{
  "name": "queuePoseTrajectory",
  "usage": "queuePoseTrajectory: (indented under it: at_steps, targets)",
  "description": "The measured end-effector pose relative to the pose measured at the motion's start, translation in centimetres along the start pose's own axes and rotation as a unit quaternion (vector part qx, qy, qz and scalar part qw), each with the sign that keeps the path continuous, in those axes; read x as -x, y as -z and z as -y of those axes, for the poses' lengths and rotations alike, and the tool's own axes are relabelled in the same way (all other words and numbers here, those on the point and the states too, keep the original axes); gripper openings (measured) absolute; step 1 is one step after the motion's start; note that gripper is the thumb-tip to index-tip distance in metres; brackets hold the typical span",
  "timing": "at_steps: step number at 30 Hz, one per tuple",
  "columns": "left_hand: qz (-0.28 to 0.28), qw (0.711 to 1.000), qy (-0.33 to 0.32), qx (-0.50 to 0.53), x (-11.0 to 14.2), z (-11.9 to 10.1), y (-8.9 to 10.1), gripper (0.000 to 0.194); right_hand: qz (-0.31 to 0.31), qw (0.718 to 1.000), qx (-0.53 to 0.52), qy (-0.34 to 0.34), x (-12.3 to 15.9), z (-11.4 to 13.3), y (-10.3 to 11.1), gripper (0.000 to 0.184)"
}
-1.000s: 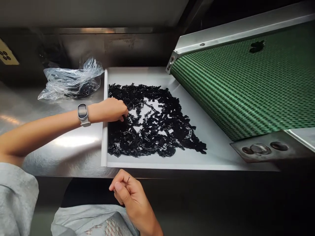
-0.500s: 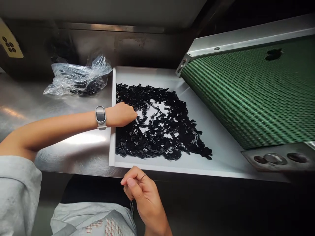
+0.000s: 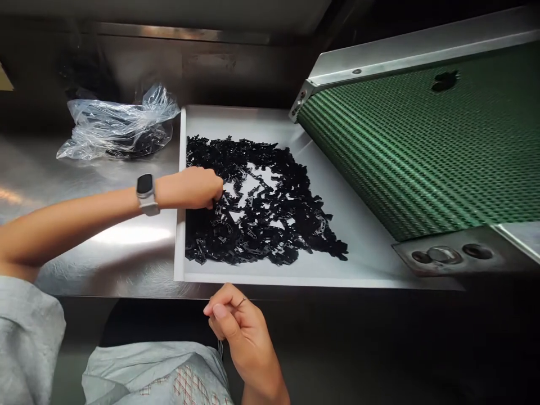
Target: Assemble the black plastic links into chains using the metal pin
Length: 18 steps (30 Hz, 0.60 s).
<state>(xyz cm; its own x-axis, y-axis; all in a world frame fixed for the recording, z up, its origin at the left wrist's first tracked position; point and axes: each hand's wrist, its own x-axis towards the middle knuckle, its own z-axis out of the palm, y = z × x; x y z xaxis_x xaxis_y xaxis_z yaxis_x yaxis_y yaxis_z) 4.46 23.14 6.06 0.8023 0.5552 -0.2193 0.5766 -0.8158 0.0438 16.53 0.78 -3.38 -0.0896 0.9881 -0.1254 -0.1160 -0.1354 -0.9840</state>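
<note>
A white tray (image 3: pixel 270 278) holds a spread of small black plastic parts (image 3: pixel 270 242), with white gaps in the middle. My left hand (image 3: pixel 196 187), a watch on its wrist, reaches over the tray's left wall. Its fingers are curled down among the parts at the left side; the fingertips are hidden, as is anything in them. My right hand (image 3: pixel 242 332) hovers in front of the tray's near edge, closed, thumb against the bent fingers. What it holds, if anything, does not show. Thin pale strands hang just below it.
At the right, a green textured conveyor belt (image 3: pixel 413 129) in a metal frame slants over the tray. A clear plastic bag (image 3: pixel 120 129) with dark contents lies left of the tray on the metal table (image 3: pixel 34 174).
The view has shifted, so the tray, bag and belt appear farther left. My left wrist has turned slightly, fingers bent further down into the parts. My right hand keeps its closed pose.
</note>
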Motion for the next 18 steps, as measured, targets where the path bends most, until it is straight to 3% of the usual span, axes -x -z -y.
queuePoseTrajectory:
  at_steps: [2,3,5,7,10,13,18]
  targets:
    - [-0.02,0.997,-0.008,0.076,1.9,0.0,1.0,0.024,-0.022,0.999,-0.009,0.021,0.1,0.4,0.3,0.055]
    - [-0.039,0.985,-0.008,0.167,3.1,-0.1,1.4,0.023,-0.036,0.999,-0.015,0.033,0.0,0.7,0.4,0.053]
    - [-0.05,0.938,-0.028,0.342,6.0,-0.8,1.8,0.019,-0.065,0.996,-0.032,0.055,-0.3,1.5,0.1,0.048]
    - [-0.044,0.89,-0.043,0.453,8.9,-1.7,1.6,0.02,-0.081,0.993,-0.055,0.073,-0.9,2.6,-0.8,0.042]
    - [-0.052,0.84,-0.032,0.538,12.3,-2.9,0.3,0.019,-0.06,0.991,-0.093,0.077,-2.0,4.1,-3.1,0.035]
    - [-0.095,0.799,0.014,0.594,14.3,-3.3,-1.8,0.014,-0.041,0.99,-0.113,0.076,-2.9,5.0,-5.3,0.025]
    - [-0.151,0.716,0.077,0.677,16.0,-3.3,-5.3,0.01,-0.01,0.992,-0.03,0.126,-3.6,4.6,-6.6,0.028]
